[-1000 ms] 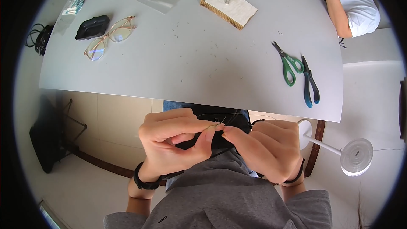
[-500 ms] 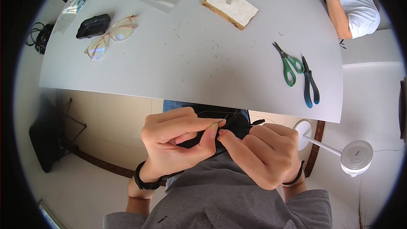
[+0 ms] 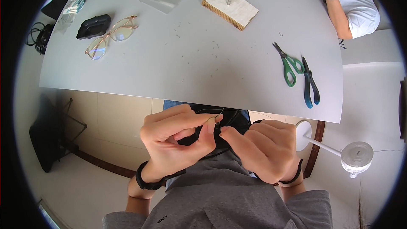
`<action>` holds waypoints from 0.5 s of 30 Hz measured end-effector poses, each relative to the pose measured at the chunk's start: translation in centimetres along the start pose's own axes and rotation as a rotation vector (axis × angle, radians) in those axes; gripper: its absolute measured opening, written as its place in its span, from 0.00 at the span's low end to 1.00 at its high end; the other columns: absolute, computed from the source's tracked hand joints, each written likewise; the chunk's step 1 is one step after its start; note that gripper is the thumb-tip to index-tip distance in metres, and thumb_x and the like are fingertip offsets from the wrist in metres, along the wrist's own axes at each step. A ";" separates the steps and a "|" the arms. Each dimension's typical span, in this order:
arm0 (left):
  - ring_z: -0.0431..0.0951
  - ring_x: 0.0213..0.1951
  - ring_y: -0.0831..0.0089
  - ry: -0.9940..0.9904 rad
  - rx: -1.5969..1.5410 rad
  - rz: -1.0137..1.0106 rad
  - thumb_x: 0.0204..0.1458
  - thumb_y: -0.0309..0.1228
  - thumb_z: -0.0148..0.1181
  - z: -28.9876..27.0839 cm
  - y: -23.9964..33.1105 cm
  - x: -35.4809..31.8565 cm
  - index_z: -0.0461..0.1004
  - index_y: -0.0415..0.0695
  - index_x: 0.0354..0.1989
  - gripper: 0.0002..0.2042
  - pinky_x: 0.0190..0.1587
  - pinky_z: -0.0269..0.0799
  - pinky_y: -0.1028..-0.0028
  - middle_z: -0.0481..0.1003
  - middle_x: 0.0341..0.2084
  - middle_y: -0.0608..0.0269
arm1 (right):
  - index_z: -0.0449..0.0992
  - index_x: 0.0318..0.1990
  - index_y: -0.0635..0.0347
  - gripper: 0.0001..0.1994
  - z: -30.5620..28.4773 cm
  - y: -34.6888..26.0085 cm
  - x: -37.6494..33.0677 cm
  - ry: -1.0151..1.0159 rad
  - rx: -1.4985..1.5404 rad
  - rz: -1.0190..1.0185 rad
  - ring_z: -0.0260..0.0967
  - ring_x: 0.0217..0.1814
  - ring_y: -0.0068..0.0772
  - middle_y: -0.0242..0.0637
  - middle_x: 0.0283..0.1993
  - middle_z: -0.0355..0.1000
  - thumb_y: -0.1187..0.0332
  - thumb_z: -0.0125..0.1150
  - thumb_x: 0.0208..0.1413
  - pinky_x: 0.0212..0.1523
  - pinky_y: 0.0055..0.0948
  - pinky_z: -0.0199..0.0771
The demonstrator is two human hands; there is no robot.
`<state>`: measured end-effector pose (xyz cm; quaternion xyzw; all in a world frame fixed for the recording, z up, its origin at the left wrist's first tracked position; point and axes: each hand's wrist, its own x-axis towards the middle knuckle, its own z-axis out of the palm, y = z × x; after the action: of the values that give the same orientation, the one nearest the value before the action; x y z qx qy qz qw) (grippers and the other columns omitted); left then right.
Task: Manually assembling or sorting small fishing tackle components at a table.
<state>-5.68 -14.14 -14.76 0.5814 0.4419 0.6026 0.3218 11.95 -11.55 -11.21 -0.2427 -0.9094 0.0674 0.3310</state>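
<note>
Fingers of the left hand (image 3: 176, 142) pinch a thin dark thread (image 3: 212, 111) below the worktop (image 3: 190, 59) edge, over the lap. Right hand (image 3: 265, 150) meets it fingertip to fingertip, closed on the same thread; green scissors (image 3: 288, 64) lie well apart.

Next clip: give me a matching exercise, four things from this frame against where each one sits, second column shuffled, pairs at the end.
Things:
1. scissors
2. eyeglasses
3. thin wire
4. fan

Places:
A. on the floor, right of the table
B. pinched in the left hand, beside the right hand
C. on the table, right side, next to pliers
D. on the table, left side, by a black case

Pairs: 1-C, 2-D, 3-B, 4-A
</note>
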 end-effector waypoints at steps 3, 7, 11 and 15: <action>0.52 0.12 0.89 -0.026 0.063 0.017 0.35 0.14 0.63 -0.1 0.2 0.2 0.81 0.39 0.30 0.11 0.16 0.44 0.84 0.61 0.09 0.73 | 0.75 0.31 0.64 0.11 -0.8 -0.2 0.7 -0.064 -0.072 -0.033 0.50 0.12 0.16 0.24 0.14 0.47 0.76 0.61 0.34 0.12 0.18 0.48; 0.52 0.12 0.87 -0.117 0.125 0.048 0.34 0.16 0.64 -0.5 0.4 0.5 0.81 0.41 0.29 0.11 0.15 0.43 0.82 0.59 0.09 0.72 | 0.75 0.30 0.61 0.10 -1.9 0.0 1.8 -0.130 -0.112 -0.084 0.50 0.13 0.16 0.24 0.14 0.48 0.76 0.61 0.35 0.12 0.18 0.49; 0.52 0.11 0.86 -0.204 0.111 0.079 0.33 0.16 0.64 -0.8 0.4 0.8 0.81 0.41 0.29 0.11 0.14 0.43 0.82 0.59 0.09 0.72 | 0.77 0.30 0.55 0.14 -2.4 0.7 2.9 -0.122 -0.051 -0.117 0.46 0.11 0.19 0.24 0.13 0.43 0.73 0.64 0.28 0.11 0.20 0.43; 0.51 0.12 0.85 -0.248 -0.044 0.087 0.29 0.14 0.62 -0.7 0.7 0.7 0.81 0.40 0.28 0.14 0.15 0.42 0.81 0.59 0.09 0.72 | 0.77 0.29 0.55 0.13 -3.2 2.3 4.6 -0.315 0.066 -0.174 0.48 0.10 0.23 0.25 0.13 0.46 0.72 0.64 0.28 0.12 0.22 0.45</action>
<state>-6.34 -13.94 -13.80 0.6630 0.3598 0.5489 0.3601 11.83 -7.47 -6.77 -0.1383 -0.9649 0.1054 0.1968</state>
